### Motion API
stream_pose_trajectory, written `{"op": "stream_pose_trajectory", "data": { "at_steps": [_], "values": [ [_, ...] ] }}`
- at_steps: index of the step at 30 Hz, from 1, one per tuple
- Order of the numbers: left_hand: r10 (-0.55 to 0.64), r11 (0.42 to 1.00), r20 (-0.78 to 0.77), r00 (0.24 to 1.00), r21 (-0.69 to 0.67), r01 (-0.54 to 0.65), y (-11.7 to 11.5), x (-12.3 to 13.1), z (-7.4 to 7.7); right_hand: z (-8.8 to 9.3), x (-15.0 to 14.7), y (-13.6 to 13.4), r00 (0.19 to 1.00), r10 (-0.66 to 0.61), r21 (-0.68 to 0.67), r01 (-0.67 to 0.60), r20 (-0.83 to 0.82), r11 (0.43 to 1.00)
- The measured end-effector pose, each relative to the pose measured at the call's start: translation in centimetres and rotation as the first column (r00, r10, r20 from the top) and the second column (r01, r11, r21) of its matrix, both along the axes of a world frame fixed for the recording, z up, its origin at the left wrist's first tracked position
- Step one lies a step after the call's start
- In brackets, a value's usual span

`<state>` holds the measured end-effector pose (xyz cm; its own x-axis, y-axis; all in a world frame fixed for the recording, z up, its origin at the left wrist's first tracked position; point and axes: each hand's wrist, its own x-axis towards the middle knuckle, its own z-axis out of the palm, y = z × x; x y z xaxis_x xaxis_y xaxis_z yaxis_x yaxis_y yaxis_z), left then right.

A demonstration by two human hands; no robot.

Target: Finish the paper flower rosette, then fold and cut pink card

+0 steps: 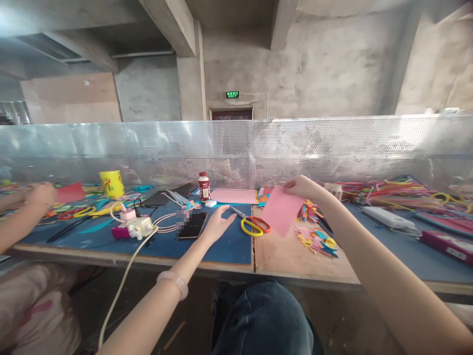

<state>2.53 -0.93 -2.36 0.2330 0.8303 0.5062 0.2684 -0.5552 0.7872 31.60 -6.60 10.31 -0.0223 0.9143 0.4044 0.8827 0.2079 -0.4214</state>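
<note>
My right hand (295,187) pinches the top edge of a pink paper sheet (281,211), which hangs tilted above the table. My left hand (219,224) is over the blue mat, fingers apart, with nothing seen in it. Just right of its fingertips lie scissors (254,226) with one yellow and one red handle, blades partly spread. A stack of pink paper (233,196) rests farther back, beyond my left hand. Colourful paper scraps (318,241) are heaped on the bare wood to the right of the held sheet.
A red-capped bottle (204,188), a dark phone (192,226), and a power strip (135,228) with cables stand to the left. A yellow can (111,184) is farther left, near a co-worker's hand (41,195). A perforated metal panel (295,148) closes off the back.
</note>
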Motion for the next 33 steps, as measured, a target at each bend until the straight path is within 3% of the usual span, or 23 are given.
{"op": "stream_pose_trajectory", "data": {
  "at_steps": [1, 3, 5, 6, 8, 11, 15, 19, 23, 28, 30, 31, 32, 33],
  "values": [
    [-0.089, 0.99, 0.11, 0.99, -0.102, 0.101, -0.3, 0.6, 0.3, 0.5, -0.6, -0.1, 0.99, 0.076, 0.012, -0.075, -0.116, 0.997],
    [-0.257, 0.901, 0.305, 0.917, -0.267, 0.342, -1.1, 1.8, 0.8, 0.7, -2.0, 0.0, 0.931, 0.174, 0.064, -0.162, -0.32, 0.985],
    [-0.355, 0.785, 0.436, 0.827, -0.341, 0.517, -1.7, 2.5, 1.2, 0.2, -3.5, 0.3, 0.895, 0.183, 0.127, -0.143, -0.407, 0.982],
    [-0.363, 0.755, 0.477, 0.801, -0.353, 0.553, -1.9, 2.6, 1.3, -0.3, -4.4, 0.5, 0.894, 0.164, 0.158, -0.107, -0.416, 0.982],
    [-0.31, 0.764, 0.527, 0.791, -0.357, 0.537, -2.0, 2.6, 1.2, -1.7, -6.2, 0.8, 0.918, 0.099, 0.211, -0.017, -0.385, 0.977],
    [-0.186, 0.829, 0.585, 0.79, -0.339, 0.446, -1.6, 2.2, 1.1, -4.4, -9.0, 0.8, 0.961, 0.019, 0.302, 0.068, -0.276, 0.951],
    [-0.188, 0.847, 0.618, 0.764, -0.292, 0.445, -1.4, 1.8, 0.9, -8.2, -12.5, 0.6, 0.986, 0.139, 0.325, -0.102, -0.093, 0.94],
    [-0.258, 0.869, 0.538, 0.802, -0.234, 0.437, -1.5, 1.9, 0.8, -10.8, -14.5, 0.6, 0.977, 0.2, 0.28, -0.172, -0.073, 0.945],
    [-0.237, 0.915, 0.428, 0.872, -0.204, 0.348, -1.4, 1.8, 0.5, -11.2, -14.7, 0.6, 0.948, 0.268, 0.257, -0.22, -0.171, 0.941],
    [-0.162, 0.94, 0.391, 0.906, -0.217, 0.262, -1.0, 1.8, 0.2, -10.0, -12.8, 2.6, 0.844, 0.265, 0.312, -0.123, -0.466, 0.942],
    [-0.169, 0.936, 0.375, 0.911, -0.229, 0.268, -1.0, 1.9, 0.2, -9.8, -11.7, 3.5, 0.74, 0.344, 0.187, -0.29, -0.578, 0.938],
    [-0.17, 0.935, 0.366, 0.915, -0.235, 0.268, -0.9, 1.9, 0.1, -9.9, -11.1, 3.8, 0.676, 0.391, 0.115, -0.415, -0.625, 0.902],
    [-0.171, 0.933, 0.357, 0.919, -0.241, 0.267, -0.9, 1.9, 0.0, -10.0, -10.6, 4.1, 0.598, 0.437, 0.034, -0.565, -0.672, 0.825],
    [-0.171, 0.932, 0.346, 0.923, -0.247, 0.266, -0.8, 2.0, 0.0, -10.1, -10.0, 4.3, 0.505, 0.473, -0.051, -0.72, -0.722, 0.692]
  ]
}}
